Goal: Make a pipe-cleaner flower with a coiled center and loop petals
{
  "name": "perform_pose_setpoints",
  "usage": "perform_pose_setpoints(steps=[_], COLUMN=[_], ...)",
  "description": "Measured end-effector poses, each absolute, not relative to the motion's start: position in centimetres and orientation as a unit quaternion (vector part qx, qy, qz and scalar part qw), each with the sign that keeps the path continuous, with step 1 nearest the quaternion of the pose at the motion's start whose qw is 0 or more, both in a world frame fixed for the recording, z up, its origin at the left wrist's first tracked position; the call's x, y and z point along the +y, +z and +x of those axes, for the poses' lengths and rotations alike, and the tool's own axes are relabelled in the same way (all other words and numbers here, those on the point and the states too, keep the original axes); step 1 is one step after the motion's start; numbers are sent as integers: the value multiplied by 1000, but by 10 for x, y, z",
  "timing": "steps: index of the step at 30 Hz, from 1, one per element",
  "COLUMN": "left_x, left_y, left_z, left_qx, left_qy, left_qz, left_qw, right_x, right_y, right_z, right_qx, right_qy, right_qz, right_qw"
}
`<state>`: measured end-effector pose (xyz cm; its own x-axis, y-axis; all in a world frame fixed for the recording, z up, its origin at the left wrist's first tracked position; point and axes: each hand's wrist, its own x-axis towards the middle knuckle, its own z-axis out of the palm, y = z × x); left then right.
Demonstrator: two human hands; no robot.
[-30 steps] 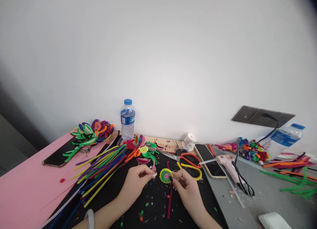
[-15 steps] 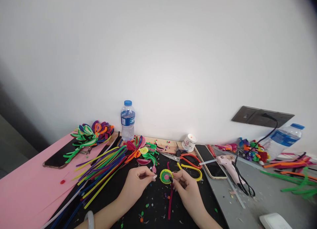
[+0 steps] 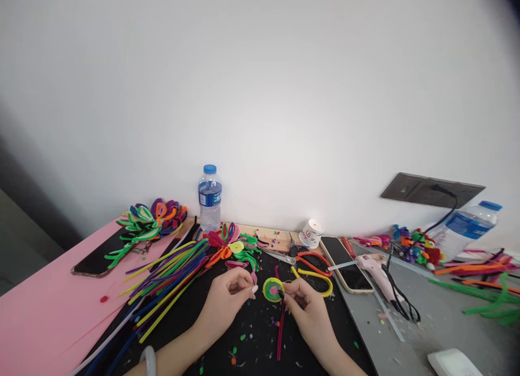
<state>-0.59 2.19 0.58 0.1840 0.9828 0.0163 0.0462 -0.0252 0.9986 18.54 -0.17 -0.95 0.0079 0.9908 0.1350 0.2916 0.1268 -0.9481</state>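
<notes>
My right hand (image 3: 307, 305) pinches the edge of a round coil of pipe cleaner (image 3: 272, 290), yellow outside, green within and pink at the centre. Left of it, my left hand (image 3: 229, 300) has thumb and forefinger pressed together; whatever lies between them is too small to make out. A dark pink pipe cleaner (image 3: 280, 332) lies on the black mat below the coil. Beyond my left hand rests a pipe-cleaner flower (image 3: 223, 247) with pink, orange and green parts. Orange-handled scissors (image 3: 312, 261) and yellow-handled scissors (image 3: 317, 278) lie just past my right hand.
A bundle of pipe cleaners (image 3: 174, 281) spreads at left, near a phone (image 3: 93, 259). Against the wall stand a water bottle (image 3: 210, 200) and a paper cup (image 3: 311, 233). On the right are another phone (image 3: 345, 265), a corded glue gun (image 3: 377, 276) and a second bottle (image 3: 467, 229).
Both hands and the coil stay almost where they were. The whole view has shifted very slightly.
</notes>
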Motion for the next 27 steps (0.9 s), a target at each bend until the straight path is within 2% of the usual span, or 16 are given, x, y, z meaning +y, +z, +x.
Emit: perform_pose_setpoints(steps=[8, 17, 27], left_x=[23, 25, 27], left_y=[-2, -9, -8], left_z=[-4, -5, -5], left_qx=[428, 424, 456], left_qy=[470, 509, 467], left_qz=[534, 531, 556], left_qw=[557, 529, 514], right_x=[-1, -2, -3], right_y=[-10, -10, -8], right_z=[185, 186, 184], right_qx=[-588, -583, -609], right_qy=[388, 396, 385], right_qz=[-542, -539, -539], right_qw=[458, 461, 436])
